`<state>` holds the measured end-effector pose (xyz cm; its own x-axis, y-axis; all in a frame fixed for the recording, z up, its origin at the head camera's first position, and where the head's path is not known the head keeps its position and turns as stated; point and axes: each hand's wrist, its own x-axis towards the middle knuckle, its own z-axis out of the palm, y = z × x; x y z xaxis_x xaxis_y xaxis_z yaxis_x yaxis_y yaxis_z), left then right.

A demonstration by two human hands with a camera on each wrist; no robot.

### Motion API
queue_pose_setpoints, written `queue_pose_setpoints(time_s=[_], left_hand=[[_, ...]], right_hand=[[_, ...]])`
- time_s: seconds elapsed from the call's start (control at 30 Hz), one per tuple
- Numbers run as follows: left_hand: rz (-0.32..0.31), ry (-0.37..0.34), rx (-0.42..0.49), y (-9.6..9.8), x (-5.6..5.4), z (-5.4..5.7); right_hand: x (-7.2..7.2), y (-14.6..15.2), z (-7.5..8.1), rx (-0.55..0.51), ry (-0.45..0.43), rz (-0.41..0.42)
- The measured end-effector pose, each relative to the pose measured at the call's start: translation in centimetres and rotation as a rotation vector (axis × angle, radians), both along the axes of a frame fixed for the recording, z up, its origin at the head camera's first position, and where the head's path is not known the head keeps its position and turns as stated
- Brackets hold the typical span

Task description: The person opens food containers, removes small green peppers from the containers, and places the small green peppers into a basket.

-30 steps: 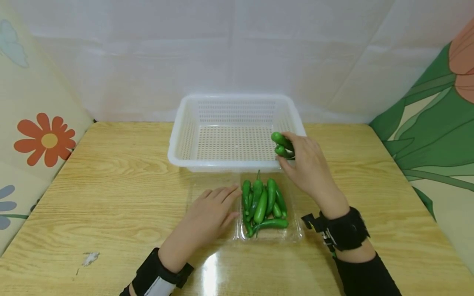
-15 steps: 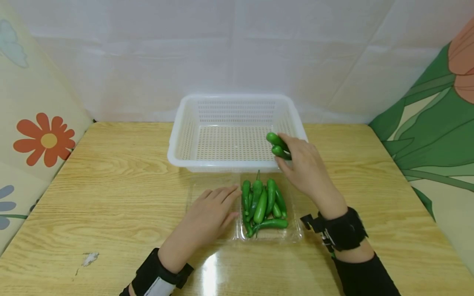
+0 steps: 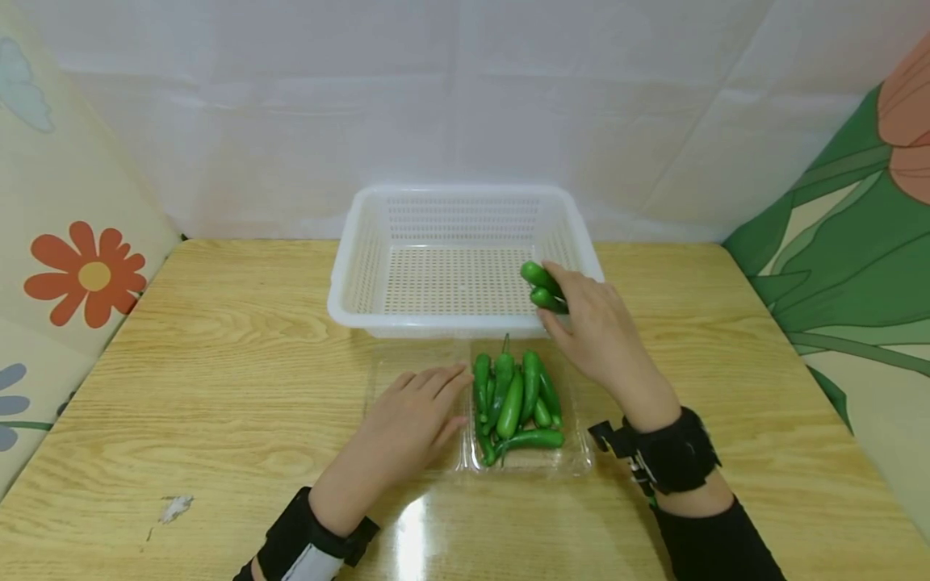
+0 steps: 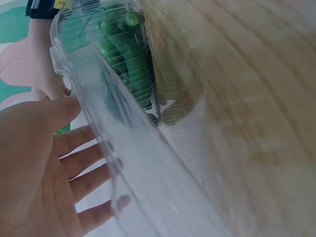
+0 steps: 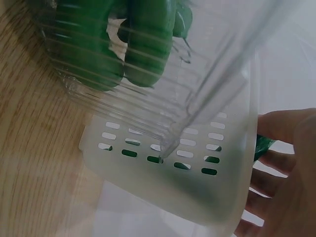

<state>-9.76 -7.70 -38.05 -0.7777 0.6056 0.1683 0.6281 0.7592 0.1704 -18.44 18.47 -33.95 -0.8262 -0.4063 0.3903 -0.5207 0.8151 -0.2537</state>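
Observation:
Over the right front corner of the white slotted basket (image 3: 450, 321), my right hand (image 3: 599, 327) holds a couple of green chili peppers (image 3: 541, 277) between thumb and fingers. Their far ends are hidden behind the hand. My left hand (image 3: 410, 420) lies with fingers extended on the lid side of a hinged clear plastic box (image 3: 581, 456). In the left wrist view its fingers (image 4: 84, 175) touch the clear lid (image 4: 148, 173). Several more green chili peppers (image 3: 513, 399) lie in the box's right half, close to the left fingertips.
The basket stands at the back of the wooden table (image 3: 240, 355), against a white cloth backdrop (image 3: 291, 121). Directly in front of it lies the clear box. Printed panels with flowers (image 3: 94, 276) flank the table on both sides.
My right hand has shifted slightly left, carrying the held chili peppers a little further over the basket. The left hand and the box have stayed in place.

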Motion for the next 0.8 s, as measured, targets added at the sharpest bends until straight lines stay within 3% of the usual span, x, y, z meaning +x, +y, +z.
queue_pose_setpoints(time_s=[0.53, 0.8], left_hand=[[-0.002, 0.005, -0.006, -0.01, 0.01, -0.04], [-0.001, 0.006, -0.004, -0.01, 0.00, 0.00]], right_hand=[[0.11, 0.10, 0.16, 0.022, -0.076, -0.018], [0.10, 0.35, 0.05, 0.013, -0.057, 0.000]])
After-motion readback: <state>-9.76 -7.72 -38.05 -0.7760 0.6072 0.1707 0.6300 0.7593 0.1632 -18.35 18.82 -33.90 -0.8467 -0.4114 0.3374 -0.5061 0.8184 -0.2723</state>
